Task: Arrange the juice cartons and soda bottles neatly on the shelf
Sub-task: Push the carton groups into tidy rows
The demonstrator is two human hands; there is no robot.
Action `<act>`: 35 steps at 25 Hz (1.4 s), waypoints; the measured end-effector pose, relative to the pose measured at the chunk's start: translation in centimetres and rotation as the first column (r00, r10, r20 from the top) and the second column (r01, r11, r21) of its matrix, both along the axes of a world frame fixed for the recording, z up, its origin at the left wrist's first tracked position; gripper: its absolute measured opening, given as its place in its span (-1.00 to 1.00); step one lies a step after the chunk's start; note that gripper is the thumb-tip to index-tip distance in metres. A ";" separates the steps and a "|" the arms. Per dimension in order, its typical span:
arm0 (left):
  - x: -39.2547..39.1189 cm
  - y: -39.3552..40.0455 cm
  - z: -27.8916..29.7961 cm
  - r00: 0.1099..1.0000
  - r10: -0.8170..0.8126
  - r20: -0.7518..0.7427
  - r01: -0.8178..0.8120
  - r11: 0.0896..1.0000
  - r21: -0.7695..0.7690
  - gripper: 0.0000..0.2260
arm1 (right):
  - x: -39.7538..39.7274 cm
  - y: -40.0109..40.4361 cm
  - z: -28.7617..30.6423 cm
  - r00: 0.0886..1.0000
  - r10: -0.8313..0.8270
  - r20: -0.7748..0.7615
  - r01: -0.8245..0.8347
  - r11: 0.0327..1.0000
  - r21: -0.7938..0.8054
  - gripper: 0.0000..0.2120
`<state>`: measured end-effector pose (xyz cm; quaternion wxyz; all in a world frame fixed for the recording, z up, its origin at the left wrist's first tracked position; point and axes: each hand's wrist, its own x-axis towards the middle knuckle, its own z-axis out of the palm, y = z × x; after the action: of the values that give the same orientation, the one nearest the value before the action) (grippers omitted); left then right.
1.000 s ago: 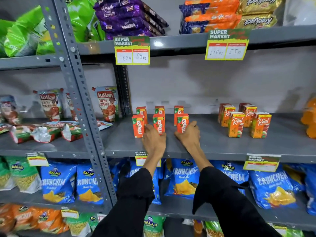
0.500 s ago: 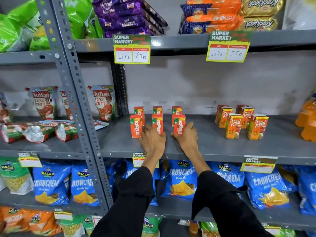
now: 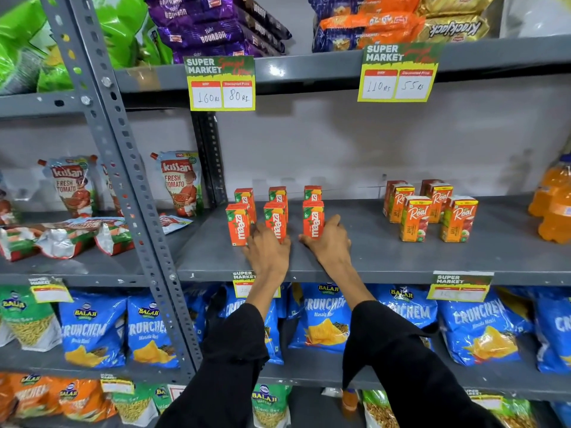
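Note:
Six small orange Maaza juice cartons stand in two rows of three on the grey middle shelf (image 3: 401, 257). My left hand (image 3: 268, 251) rests on the shelf with its fingers around the base of the front middle Maaza carton (image 3: 275, 219), close to the front left carton (image 3: 237, 223). My right hand (image 3: 330, 242) cups the base of the front right Maaza carton (image 3: 313, 217), thumb on its left side. Further right stand several Real juice cartons (image 3: 415, 217) in two rows. Orange soda bottles (image 3: 553, 205) sit at the far right edge, partly cut off.
A perforated grey upright post (image 3: 123, 168) borders the shelf bay on the left, with tomato sauce pouches (image 3: 180, 183) beyond it. Price tags (image 3: 221, 83) hang from the shelf above. Blue crisp bags (image 3: 324, 319) fill the shelf below. Bare shelf lies between the Maaza and Real cartons.
Both hands stay at the bases of the front Maaza cartons. The view has drifted slightly, and the cartons look almost unmoved.

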<state>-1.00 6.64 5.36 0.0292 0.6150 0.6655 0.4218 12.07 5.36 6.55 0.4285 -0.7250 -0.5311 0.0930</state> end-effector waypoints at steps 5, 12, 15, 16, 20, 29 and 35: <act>1.0 -4.0 -0.1 0.997 0.079 0.007 -0.079 0.984 0.158 -0.45 | 2.4 -3.8 -0.6 0.995 0.091 -0.025 -0.085 0.976 0.202 -0.47; 16.3 -10.9 -0.7 0.924 -0.293 0.244 0.225 0.936 0.269 -0.79 | 18.3 -10.0 -0.3 1.000 -0.023 -0.018 0.029 0.891 0.453 -0.82; 22.7 -11.2 -0.5 0.885 -0.336 0.323 0.284 0.938 0.199 -0.74 | 25.5 -11.2 0.0 0.994 -0.107 -0.030 0.111 0.919 0.378 -0.75; 24.6 -11.2 -0.2 0.884 -0.331 0.331 0.287 0.942 0.175 -0.69 | 27.5 -11.3 0.2 0.991 -0.129 -0.029 0.132 0.939 0.317 -0.68; 28.2 -9.7 0.9 0.934 -0.238 0.265 0.241 0.970 0.021 -0.47 | 30.8 -9.9 0.6 0.995 -0.091 -0.031 0.092 0.994 0.053 -0.32; 30.2 -6.3 2.0 0.992 -0.115 0.044 0.120 0.980 -0.156 -0.42 | 30.5 -6.7 -0.5 0.987 -0.138 0.080 0.138 0.990 0.011 -0.36; 30.1 -5.6 1.2 0.994 -0.091 0.057 0.095 0.993 -0.072 -0.48 | 31.0 -5.7 -0.7 0.992 -0.123 0.036 0.122 0.992 0.027 -0.41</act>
<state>29.07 1.05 6.55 0.0898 0.6325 0.6503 0.4110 43.10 -0.33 5.83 0.4324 -0.7524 -0.4948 0.0463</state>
